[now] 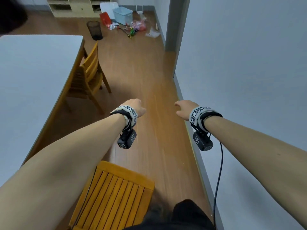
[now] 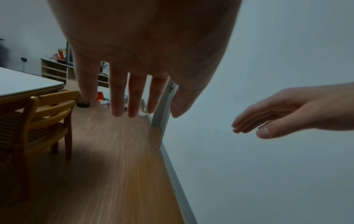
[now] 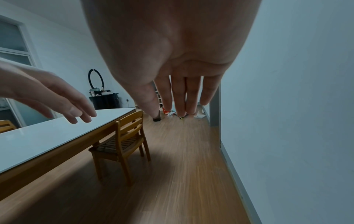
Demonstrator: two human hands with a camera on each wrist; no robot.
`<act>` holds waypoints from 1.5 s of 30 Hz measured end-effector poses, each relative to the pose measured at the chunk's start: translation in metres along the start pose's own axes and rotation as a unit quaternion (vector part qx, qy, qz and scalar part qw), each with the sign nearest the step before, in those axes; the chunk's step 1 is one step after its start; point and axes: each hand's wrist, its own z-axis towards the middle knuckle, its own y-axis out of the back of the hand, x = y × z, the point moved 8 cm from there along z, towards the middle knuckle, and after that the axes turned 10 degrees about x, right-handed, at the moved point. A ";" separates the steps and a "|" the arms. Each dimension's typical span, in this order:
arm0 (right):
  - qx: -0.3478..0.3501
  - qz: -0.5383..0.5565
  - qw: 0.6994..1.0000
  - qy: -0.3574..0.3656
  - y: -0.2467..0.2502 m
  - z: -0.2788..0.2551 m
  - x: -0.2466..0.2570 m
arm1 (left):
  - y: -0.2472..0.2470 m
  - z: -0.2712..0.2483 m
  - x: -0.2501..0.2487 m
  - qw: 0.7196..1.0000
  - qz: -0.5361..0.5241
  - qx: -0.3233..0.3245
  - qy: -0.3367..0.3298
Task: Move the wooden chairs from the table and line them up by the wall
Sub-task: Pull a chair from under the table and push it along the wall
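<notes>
Between counter and wall: both hands hovering over bare wood floor, holding nothing.
Left hand: reaching forward, palm down; fingers hanging straight and slightly spread, touching nothing.
Right hand: reaching forward near the wall; fingers lying straight and close together, thumb apart, gripping nothing.
Far chair: standing upright at the counter, seat tucked partly under the counter edge, backrest facing the open floor, well apart from both hands.
Near chair: slatted seat showing at the bottom of the head view, under the left forearm, out on the floor between counter and wall; backrest sitting out of frame.
Third chair: only a backrest corner peeking out at the counter's far side in the right wrist view.
Wall side: grey baseboard running along the floor, grey door frame standing further ahead.
Far end: black mesh bin, clear plastic box, red bag and scattered clutter lying on the floor by a pale shelf unit.
</notes>
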 end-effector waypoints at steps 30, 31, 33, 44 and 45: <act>0.104 -0.120 0.969 0.190 0.226 0.617 0.127 | 0.251 0.440 0.176 0.961 -0.155 -0.051 0.223; 0.108 -0.128 0.966 0.195 0.232 0.638 0.147 | 0.262 0.456 0.196 0.959 -0.160 -0.052 0.228; 0.119 -0.142 0.961 0.204 0.245 0.678 0.187 | 0.286 0.484 0.236 0.954 -0.173 -0.052 0.240; 0.152 -0.188 0.920 0.307 0.278 0.856 0.376 | 0.334 0.601 0.407 0.908 -0.246 -0.036 0.337; 0.157 -0.195 0.915 0.315 0.275 0.873 0.389 | 0.330 0.614 0.418 0.904 -0.250 -0.031 0.346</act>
